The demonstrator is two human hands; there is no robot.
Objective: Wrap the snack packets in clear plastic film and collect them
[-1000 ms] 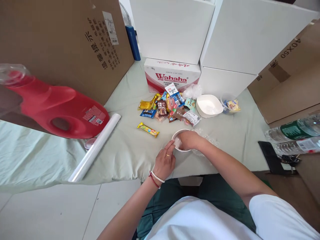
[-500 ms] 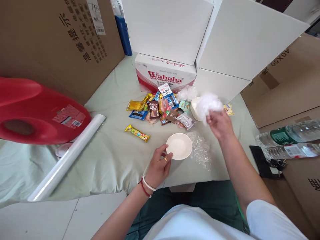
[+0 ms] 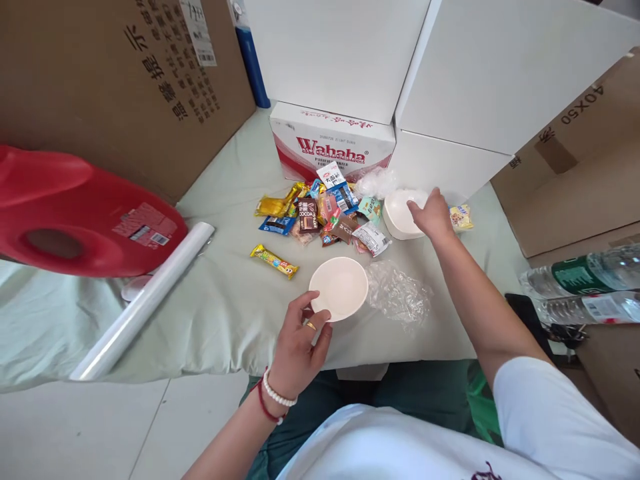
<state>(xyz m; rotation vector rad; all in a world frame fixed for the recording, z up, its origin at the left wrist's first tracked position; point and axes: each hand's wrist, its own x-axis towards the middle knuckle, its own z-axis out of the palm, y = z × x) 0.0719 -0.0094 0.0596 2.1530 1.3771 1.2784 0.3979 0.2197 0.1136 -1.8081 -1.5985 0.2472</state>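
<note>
A small white bowl (image 3: 340,287) sits on the pale green cloth (image 3: 225,313) in front of me. My left hand (image 3: 299,339) pinches its near rim with thumb and fingers. My right hand (image 3: 431,215) reaches forward over a larger white bowl (image 3: 397,217). Its fingers are curled together and dip into that bowl, so whatever they hold is hidden. A crumpled sheet of clear plastic (image 3: 399,293) lies just right of the small bowl.
A heap of snack packets (image 3: 325,213) lies behind the small bowl, with a yellow bar (image 3: 274,260) apart at the left. Further left are a cling-film roll (image 3: 143,303) and a red jug (image 3: 75,213). A Wahaha carton (image 3: 330,143) and cardboard boxes stand behind, water bottles (image 3: 580,273) at right.
My right hand lifted a white fluffy wad out of the small bowl and carried it back to the larger bowl. My left hand stayed on the small bowl's rim, and the bowl shifted slightly left.
</note>
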